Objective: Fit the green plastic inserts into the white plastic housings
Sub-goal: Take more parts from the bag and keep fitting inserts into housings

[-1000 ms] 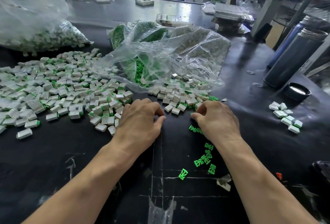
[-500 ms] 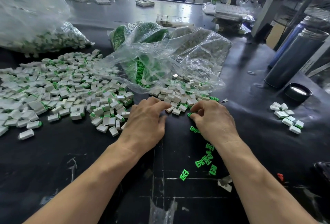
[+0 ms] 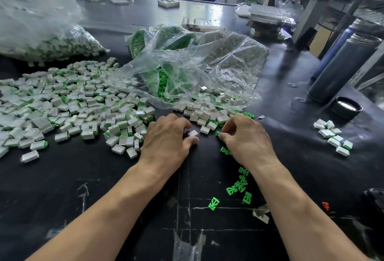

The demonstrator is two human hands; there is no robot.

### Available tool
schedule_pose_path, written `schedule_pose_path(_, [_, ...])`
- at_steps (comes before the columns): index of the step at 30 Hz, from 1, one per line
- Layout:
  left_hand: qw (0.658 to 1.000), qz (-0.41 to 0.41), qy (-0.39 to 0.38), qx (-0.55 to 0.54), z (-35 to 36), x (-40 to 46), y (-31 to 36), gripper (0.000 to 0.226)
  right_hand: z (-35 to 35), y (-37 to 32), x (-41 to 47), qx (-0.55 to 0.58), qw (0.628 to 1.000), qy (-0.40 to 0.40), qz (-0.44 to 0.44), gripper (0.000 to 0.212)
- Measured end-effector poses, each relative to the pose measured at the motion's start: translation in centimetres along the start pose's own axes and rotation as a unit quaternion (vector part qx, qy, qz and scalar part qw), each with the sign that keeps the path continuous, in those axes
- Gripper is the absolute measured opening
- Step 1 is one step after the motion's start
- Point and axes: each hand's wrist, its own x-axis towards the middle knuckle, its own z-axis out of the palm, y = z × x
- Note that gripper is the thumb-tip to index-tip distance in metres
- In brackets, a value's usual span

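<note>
My left hand [image 3: 168, 138] pinches a white housing [image 3: 192, 133] against the counter [image 3: 83, 188]. My right hand [image 3: 247, 138] pinches a green insert [image 3: 218, 133].

One white housing [image 3: 192, 133] sits tilted between my left thumb and fingers [image 3: 182, 124], a small boxy shell. A green insert [image 3: 218, 134] is pinched at my right fingertips [image 3: 225, 135], mostly hidden. Ahead of both lies a pile of empty housings [image 3: 204, 113], jumbled at all angles, a few inserts mixed in. Loose inserts [image 3: 239, 186], flat and ribbed, are scattered on the counter [image 3: 104, 188] beside my right wrist. To my left spreads a wide heap of fitted housings [image 3: 72, 104], green showing at their ends.
</note>
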Motion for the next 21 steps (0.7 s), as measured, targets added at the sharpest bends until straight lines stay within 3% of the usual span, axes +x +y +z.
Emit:
schedule_pose_path(4, [0.999, -0.007, 0.0, -0.041, 0.0, 0.0, 0.0, 0.016, 0.0, -0.1, -0.2, -0.001, 1.0, 0.015, -0.018, 0.01])
schedule_pose_path(7, [0.988, -0.018, 0.011, -0.15, 0.0, -0.1, 0.0, 0.01, -0.1, -0.2, -0.3, 0.037, 0.999, 0.031, -0.022, 0.007])
schedule_pose_path(10, [0.955, -0.03, 0.01, -0.294, -0.1, -0.1, -0.1, 0.017, -0.2, -0.1, -0.6, 0.159, 0.986, 0.038, -0.034, 0.01])
schedule_pose_path(13, [0.896, -0.041, 0.005, -0.442, -0.5, 0.0, 0.1, 0.019, -0.1, -0.5, -1.2, 0.292, 0.954, 0.023, -0.057, 0.012])
schedule_pose_path(16, [0.845, -0.063, 0.0, -0.531, -0.7, 0.0, 0.3, 0.021, -0.1, -1.0, -1.6, 0.348, 0.933, 0.012, -0.091, 0.014])
schedule_pose_path(21, [0.836, -0.065, -0.006, -0.546, -0.7, -0.1, 0.5, 0.02, -0.1, -1.5, -2.0, 0.413, 0.903, 0.004, -0.122, 0.021])
